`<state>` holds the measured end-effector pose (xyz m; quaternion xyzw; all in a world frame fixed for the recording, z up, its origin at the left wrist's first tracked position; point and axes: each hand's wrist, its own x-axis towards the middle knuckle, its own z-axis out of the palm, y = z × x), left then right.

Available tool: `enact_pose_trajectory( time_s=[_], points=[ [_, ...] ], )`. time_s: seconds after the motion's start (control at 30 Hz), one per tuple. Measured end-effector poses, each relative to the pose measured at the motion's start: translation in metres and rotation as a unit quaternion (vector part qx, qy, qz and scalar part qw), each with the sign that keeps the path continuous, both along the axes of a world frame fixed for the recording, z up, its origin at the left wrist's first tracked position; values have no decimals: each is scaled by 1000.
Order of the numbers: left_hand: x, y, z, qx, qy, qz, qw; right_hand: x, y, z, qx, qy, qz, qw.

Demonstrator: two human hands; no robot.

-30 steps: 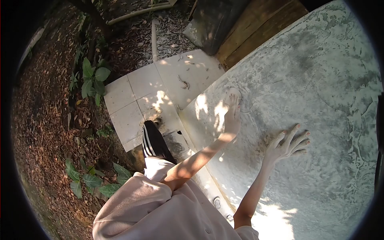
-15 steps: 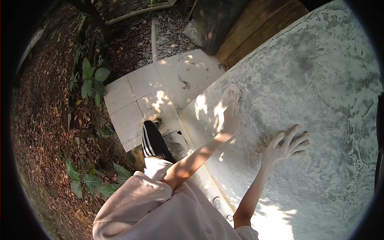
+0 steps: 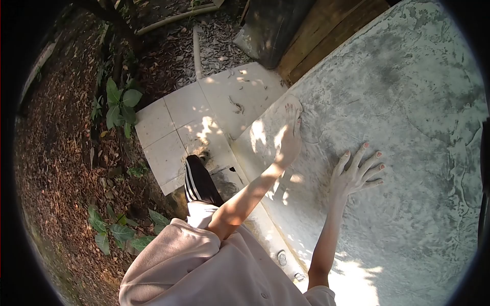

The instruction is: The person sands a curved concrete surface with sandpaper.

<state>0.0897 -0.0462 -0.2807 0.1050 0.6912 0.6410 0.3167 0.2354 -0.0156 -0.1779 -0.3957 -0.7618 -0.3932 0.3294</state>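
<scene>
A large mottled grey-green surface, coated with something pale and powdery, fills the right side. My left hand lies near its left edge, dusted whitish, fingers extended close together and pointing up the view. Under or beside those fingertips is a pale, rounded patch whose nature is unclear. Further right, my right hand rests palm down with its fingers spread wide, also coated in pale dust. Neither hand shows an object in its grasp.
Pale floor tiles adjoin the surface on the left, beside leaf litter and green plants. Wooden boards stand at the top. My leg in dark striped trousers is over the tiles.
My left hand has moved slightly up and left along the surface's edge. My right hand has shifted up and left, its fingers still spread.
</scene>
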Motion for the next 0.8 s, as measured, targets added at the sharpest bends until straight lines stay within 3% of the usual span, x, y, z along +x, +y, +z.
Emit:
enact_pose_trajectory(
  time_s=[0.07,0.2,0.23,0.3,0.33,0.43,0.5,0.57,0.63,0.8],
  points=[
    [37,-2,-13,153,215,104,959,-9,1,-5,1,-20,4,1000],
    [29,0,-12,180,182,107,961,-24,5,-19,21,-71,-4,997],
    [10,-2,-3,92,80,45,992,-27,5,-22,22,-71,-6,997],
    [-19,9,15,62,44,70,995,-31,2,-28,-3,-85,-5,996],
    [-28,15,17,123,112,158,973,-32,1,-31,-16,-81,-4,997],
    [-30,18,12,148,187,180,954,-34,-2,-33,-19,-102,-1,995],
    [-5,8,-2,-10,125,-22,992,-33,0,-36,-28,-103,-12,994],
    [39,1,-28,103,241,95,960,-33,-2,-37,-41,-106,-20,993],
    [50,4,-45,74,398,141,903,-33,-4,-35,-64,-110,-31,991],
    [9,1,-12,124,118,76,982,-32,-1,-36,-55,-96,-9,994]
  ],
)
